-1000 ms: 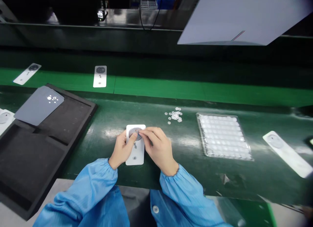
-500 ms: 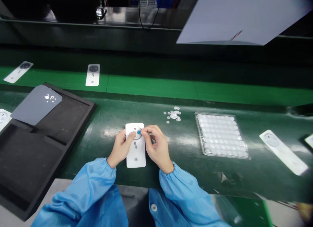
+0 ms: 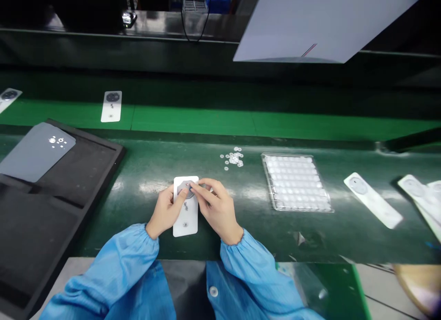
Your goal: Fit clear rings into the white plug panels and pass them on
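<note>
A white phone back cover [image 3: 186, 219] with a grey round camera area and small dark markings lies in front of me. My left hand [image 3: 167, 209] grips its left edge, the thumb pressed on the camera area. Above the camera area's right side, the thumb and fingertips of my right hand [image 3: 217, 207] are pinched together. Whatever is between them is too small and covered to make out. Beyond my hands lies a loose cluster of small clear discs [image 3: 234, 158]. To their right is a clear plastic tray [image 3: 268, 184] filled with rows of white round pieces.
At left, a black foam tray [image 3: 99, 173] carries a grey sheet [image 3: 37, 150] with cut-out holes. Another cover [image 3: 110, 112] lies on the green belt [image 3: 193, 120] behind. More covers [image 3: 374, 201] rest at right. A white panel [image 3: 292, 25] hangs overhead.
My right fingertips have moved in over the camera area, which now looks grey; the blue spot seen there before no longer shows. The whole scene has shifted left as my head turned.
</note>
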Motion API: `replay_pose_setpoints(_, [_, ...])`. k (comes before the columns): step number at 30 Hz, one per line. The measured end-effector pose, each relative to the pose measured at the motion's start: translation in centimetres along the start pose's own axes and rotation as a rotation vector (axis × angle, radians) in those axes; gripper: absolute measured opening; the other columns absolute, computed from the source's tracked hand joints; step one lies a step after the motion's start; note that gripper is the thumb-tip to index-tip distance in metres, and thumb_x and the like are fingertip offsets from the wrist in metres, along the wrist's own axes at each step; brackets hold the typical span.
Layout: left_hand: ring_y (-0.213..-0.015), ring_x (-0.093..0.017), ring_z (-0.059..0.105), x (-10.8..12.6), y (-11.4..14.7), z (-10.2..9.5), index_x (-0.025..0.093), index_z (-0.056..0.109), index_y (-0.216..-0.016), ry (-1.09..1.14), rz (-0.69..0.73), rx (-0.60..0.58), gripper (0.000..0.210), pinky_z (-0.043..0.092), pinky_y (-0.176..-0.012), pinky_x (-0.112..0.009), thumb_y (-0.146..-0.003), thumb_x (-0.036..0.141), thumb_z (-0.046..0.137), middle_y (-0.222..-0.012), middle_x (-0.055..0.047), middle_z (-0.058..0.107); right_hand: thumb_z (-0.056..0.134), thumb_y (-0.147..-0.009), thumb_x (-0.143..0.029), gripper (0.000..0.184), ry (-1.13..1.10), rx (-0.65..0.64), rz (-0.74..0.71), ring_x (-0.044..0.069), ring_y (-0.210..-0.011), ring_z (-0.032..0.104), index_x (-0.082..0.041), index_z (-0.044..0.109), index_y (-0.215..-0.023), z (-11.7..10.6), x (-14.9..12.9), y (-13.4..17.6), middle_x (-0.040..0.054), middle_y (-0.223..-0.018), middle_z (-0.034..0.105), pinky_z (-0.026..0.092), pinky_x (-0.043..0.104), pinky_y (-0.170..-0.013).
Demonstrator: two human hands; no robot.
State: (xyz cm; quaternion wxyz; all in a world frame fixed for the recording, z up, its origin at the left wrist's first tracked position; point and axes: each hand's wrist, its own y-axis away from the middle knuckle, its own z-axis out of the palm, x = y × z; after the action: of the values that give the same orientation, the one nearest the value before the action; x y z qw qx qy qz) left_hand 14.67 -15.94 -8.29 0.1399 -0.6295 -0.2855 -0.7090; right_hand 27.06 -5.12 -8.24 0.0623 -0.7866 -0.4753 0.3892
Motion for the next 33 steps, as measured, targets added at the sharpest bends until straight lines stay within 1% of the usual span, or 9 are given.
replay_pose_setpoints(5, [-0.065, -0.015, 0.062, -0.2, 0.0, -0.1, 0.013, 0.073, -0.105, 0.006, -0.001, -0.011, 0.044, 0.048, -0.057, -0.024, -0.091, 0.054, 0.065, -0.084, -0.007, 0.073, 0.055, -0.102, -0.021, 0.02, -0.021, 0.01, -0.002, 0.019, -0.082, 0.064, -0.025, 0.074, -0.108, 0.0, -0.3, -0.2, 0.0097, -0.109, 0.068, 0.058, 0.035, -0.072])
replay_pose_setpoints(11, [-0.063, -0.016, 0.062, 0.3, 0.0, 0.0, 0.013, 0.075, -0.105, 0.06, -0.003, -0.006, 0.045, 0.047, -0.054, -0.023, -0.087, 0.054, 0.07, -0.08, -0.005, 0.073, 0.048, -0.103, -0.022, 0.019, -0.1, -0.046, 0.078, 0.023, -0.101, 0.065, -0.023, 0.066, -0.105, 0.3, -0.6, -0.5, 0.0107, -0.11, 0.064, 0.059, 0.036, -0.081])
replay_pose_setpoints(15, [-0.062, -0.015, 0.063, 0.6, -0.1, 0.0, 0.013, 0.073, -0.103, 0.152, -0.05, -0.02, 0.048, 0.047, -0.054, -0.023, -0.084, 0.057, 0.072, -0.082, -0.005, 0.074, 0.048, -0.102, -0.021, 0.015, -0.257, -0.028, 0.153, 0.021, -0.095, 0.063, -0.022, 0.062, -0.099, 0.3, -0.9, -0.5, 0.0096, -0.106, 0.059, 0.057, 0.034, -0.075])
replay_pose_setpoints(21, [-0.067, -0.018, 0.067, 0.1, -0.4, -0.2, 0.012, 0.073, -0.098, 0.161, -0.112, -0.003, 0.045, 0.051, -0.058, -0.025, -0.083, 0.055, 0.074, -0.083, -0.007, 0.076, 0.054, -0.099, -0.027, 0.013, -0.469, 0.055, 0.327, 0.021, -0.091, 0.06, -0.021, 0.064, -0.093, -0.1, -1.6, -1.2, 0.0094, -0.102, 0.058, 0.053, 0.03, -0.063])
replay_pose_setpoints(24, [-0.063, -0.018, 0.067, -0.2, -0.5, -0.3, 0.013, 0.072, -0.095, 0.208, -0.176, 0.023, 0.045, 0.051, -0.056, -0.026, -0.081, 0.056, 0.076, -0.081, -0.008, 0.076, 0.06, -0.097, -0.033, 0.017, -0.531, 0.126, 0.431, 0.019, -0.082, 0.058, -0.021, 0.064, -0.085, -3.1, -0.7, 0.0, 0.0086, -0.098, 0.058, 0.049, 0.028, -0.056])
replay_pose_setpoints(26, [-0.062, -0.018, 0.068, -0.3, -0.5, -0.3, 0.013, 0.071, -0.094, 0.255, -0.213, 0.025, 0.045, 0.052, -0.056, -0.027, -0.079, 0.055, 0.077, -0.081, -0.008, 0.076, 0.067, -0.093, -0.037, 0.02, -0.568, 0.228, 0.542, 0.017, -0.071, 0.055, -0.022, 0.062, -0.08, -7.0, 0.9, 2.8, 0.0067, -0.092, 0.058, 0.045, 0.029, -0.052])
replay_pose_setpoints(28, [-0.062, -0.019, 0.069, -0.1, -0.6, -0.2, 0.014, 0.07, -0.095, 0.291, -0.234, 0.019, 0.045, 0.053, -0.057, -0.027, -0.079, 0.055, 0.078, -0.082, -0.008, 0.077, 0.075, -0.086, -0.044, 0.025, -0.564, 0.378, 0.69, 0.017, -0.064, 0.054, -0.025, 0.063, -0.075, -11.7, 3.3, 7.3, 0.0044, -0.082, 0.056, 0.046, 0.03, -0.05])
replay_pose_setpoints(30, [-0.063, -0.02, 0.071, 0.2, -0.6, -0.1, 0.013, 0.07, -0.096, 0.3, -0.245, 0.009, 0.044, 0.054, -0.057, -0.028, -0.079, 0.054, 0.078, -0.083, -0.009, 0.078, 0.079, -0.075, -0.054, 0.03, -0.399, 0.42, 0.814, 0.02, -0.057, 0.056, -0.027, 0.066, -0.068, -16.2, 5.9, 12.9, 0.0048, -0.072, 0.058, 0.047, 0.033, -0.045])
replay_pose_setpoints(33, [-0.063, -0.021, 0.072, 0.6, -0.7, 0.0, 0.013, 0.071, -0.099, 0.304, -0.25, -0.007, 0.045, 0.055, -0.056, -0.028, -0.079, 0.052, 0.079, -0.084, -0.01, 0.079, 0.064, -0.078, -0.06, 0.042, 0.086, 0.369, 0.92, 0.023, -0.047, 0.056, -0.028, 0.065, -0.051, -20.3, 8.6, 20.4, 0.0048, -0.053, 0.054, 0.05, 0.038, -0.042])
